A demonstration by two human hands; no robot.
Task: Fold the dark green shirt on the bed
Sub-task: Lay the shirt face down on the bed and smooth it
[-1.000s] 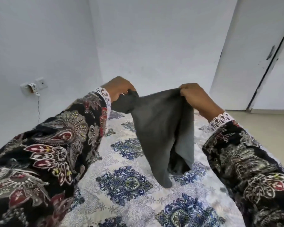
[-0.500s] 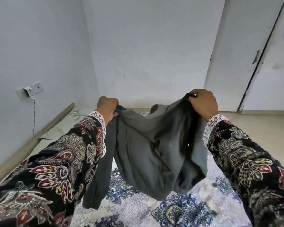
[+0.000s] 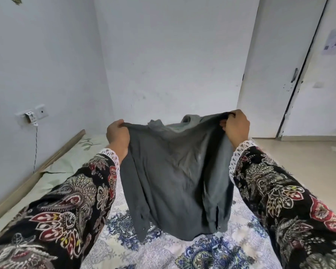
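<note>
The dark green shirt point(image 3: 175, 175) hangs in the air above the middle of the bed point(image 3: 211, 251), spread between the two hands, with its lower hem just reaching the patterned bedspread. The left hand point(image 3: 117, 135) has its fingers curled round one top corner and the right hand point(image 3: 237, 129) pinches the other, so the cloth is stretched fairly wide but sags in the middle with the collar flopped over behind. This looks like the opening-out step before any fold; the next move probably calls for lowering the shirt flat onto the bed, away from the wall-side edge, keeping both corners taut so it lands without creases.
</note>
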